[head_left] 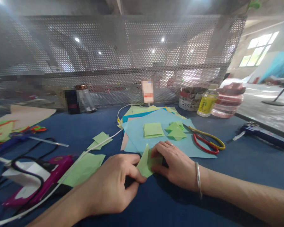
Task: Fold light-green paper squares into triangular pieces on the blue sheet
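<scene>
A small light-green paper piece (145, 162) lies partly folded on the blue table (227, 170), one corner raised. My left hand (111, 186) pinches its lower left edge between thumb and fingers. My right hand (174, 162), with a ring and a silver bangle at the wrist, presses down on its right side with bent fingers. Just beyond it, folded green pieces (153, 130) and small green triangles (176, 130) rest on a light-blue sheet (161, 119) atop a stack of coloured paper.
Red-and-yellow scissors (207, 142) lie right of the sheet. A blue glue gun (265, 134) is at far right, a magenta device (44, 179) with cables at left. Green scraps (85, 167), a yellow bottle (207, 102), jars and a perforated metal screen (123, 60) stand behind.
</scene>
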`<state>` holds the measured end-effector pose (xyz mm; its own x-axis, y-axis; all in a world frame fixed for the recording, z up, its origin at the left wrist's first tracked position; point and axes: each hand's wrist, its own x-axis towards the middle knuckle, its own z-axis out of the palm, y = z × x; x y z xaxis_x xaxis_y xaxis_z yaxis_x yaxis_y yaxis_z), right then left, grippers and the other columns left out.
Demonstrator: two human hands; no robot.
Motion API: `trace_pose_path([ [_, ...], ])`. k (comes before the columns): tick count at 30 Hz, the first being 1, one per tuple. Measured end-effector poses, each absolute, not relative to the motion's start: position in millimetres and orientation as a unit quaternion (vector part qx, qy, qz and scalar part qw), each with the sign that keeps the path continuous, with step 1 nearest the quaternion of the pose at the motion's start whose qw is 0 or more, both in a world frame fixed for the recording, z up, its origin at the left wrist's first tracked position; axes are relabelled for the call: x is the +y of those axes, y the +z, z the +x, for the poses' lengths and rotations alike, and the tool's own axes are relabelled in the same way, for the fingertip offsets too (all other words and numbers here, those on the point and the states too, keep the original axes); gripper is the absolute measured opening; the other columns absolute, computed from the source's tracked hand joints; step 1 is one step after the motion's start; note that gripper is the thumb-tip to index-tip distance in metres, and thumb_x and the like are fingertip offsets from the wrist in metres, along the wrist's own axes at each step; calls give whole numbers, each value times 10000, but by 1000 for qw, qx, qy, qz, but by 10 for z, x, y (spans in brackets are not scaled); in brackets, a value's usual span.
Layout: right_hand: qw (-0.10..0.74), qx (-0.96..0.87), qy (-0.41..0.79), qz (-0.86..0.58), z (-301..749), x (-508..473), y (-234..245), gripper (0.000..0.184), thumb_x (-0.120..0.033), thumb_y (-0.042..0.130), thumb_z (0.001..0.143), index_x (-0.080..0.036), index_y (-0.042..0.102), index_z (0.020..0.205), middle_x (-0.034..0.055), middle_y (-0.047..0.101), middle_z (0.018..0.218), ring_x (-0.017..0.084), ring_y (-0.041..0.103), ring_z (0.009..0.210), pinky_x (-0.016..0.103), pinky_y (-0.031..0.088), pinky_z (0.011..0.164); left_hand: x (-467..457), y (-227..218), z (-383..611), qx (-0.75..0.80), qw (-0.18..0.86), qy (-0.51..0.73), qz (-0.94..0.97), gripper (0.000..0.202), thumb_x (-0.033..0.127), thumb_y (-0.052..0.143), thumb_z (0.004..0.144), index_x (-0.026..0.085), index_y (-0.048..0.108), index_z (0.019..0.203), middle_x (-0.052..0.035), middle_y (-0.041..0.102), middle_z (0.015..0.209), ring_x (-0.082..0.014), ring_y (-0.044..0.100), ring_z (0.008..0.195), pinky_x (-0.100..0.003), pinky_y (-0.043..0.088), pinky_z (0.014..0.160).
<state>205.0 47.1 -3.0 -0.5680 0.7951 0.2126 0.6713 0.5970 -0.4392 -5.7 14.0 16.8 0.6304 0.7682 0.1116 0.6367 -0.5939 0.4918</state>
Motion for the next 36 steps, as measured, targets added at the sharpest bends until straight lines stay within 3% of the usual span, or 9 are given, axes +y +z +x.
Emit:
trace_pose_path([
  [13,224,-887,149,-376,2140,503,-85,206,-4,594,769,-174,584,884,46,601,915,197,502,881,335,411,797,170,192,-65,397,224,154,877,211,91,538,788,216,706,811,0,640,828,-159,621,747,-257,456,721],
  [17,249,-907,135,-312,2149,492,-94,302,38,521,782,-203,659,898,44,592,939,189,502,889,335,412,808,206,176,-81,390,211,172,880,319,13,494,791,231,650,962,22,652,920,-153,622,839,-253,440,756],
  [20,251,-925,119,-261,2154,472,-87,396,57,466,783,-229,701,924,42,619,943,189,509,902,337,410,815,245,145,-96,400,195,173,879,309,-9,474,811,227,633,930,26,648,911,-158,613,853,-265,425,761],
  [29,214,-953,67,-203,2165,410,-52,404,-5,474,819,-252,684,1060,36,668,958,198,503,934,353,388,834,265,138,-100,399,170,204,878,203,64,657,802,245,720,735,26,528,804,-129,550,786,-243,402,707],
  [36,184,-971,53,-141,2158,361,12,286,-88,478,892,-222,658,1070,43,684,948,185,534,947,339,390,828,262,160,-132,399,246,178,865,137,138,672,832,250,728,777,34,561,792,-126,566,772,-236,414,711],
])
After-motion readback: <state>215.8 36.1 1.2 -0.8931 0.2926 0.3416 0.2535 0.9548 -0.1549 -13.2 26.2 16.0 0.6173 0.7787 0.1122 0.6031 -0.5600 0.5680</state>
